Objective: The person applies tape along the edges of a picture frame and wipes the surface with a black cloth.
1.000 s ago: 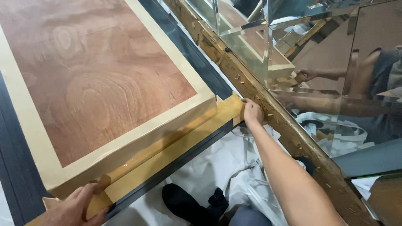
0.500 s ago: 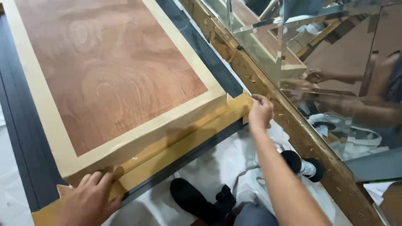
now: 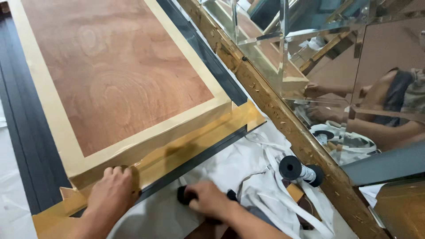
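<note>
So the left hand (image 3: 110, 194) is flat, fingers together, pressing down on the tan masking tape strip (image 3: 177, 148) that runs along the near edge of the wooden panel (image 3: 115, 75). The strip stretches away from that hand up and to the right, ending at a corner well past the right hand. The right hand (image 3: 208, 200) sits just beside the left one, lower down on the white cloth (image 3: 230, 166), fingers curled over a small black object (image 3: 182, 194); can't tell what it is or how tight the grip is since the hand covers most of it

Count-wise: one big reddish wood panel, taped on the three sides I can see, one dark frame (image 3: 26, 132) around it, two hands. One black spool (image 3: 301, 170) with white wrapping lies on the cloth off to the right of the right hand, next to loose white strips

Further right, past the spool, a rough wooden beam (image 3: 274, 110) runs diagonally, and behind it there's a faceted mirror (image 3: 354, 66) showing reflections of arms. The cloth bunches up between the right hand and that beam
</note>
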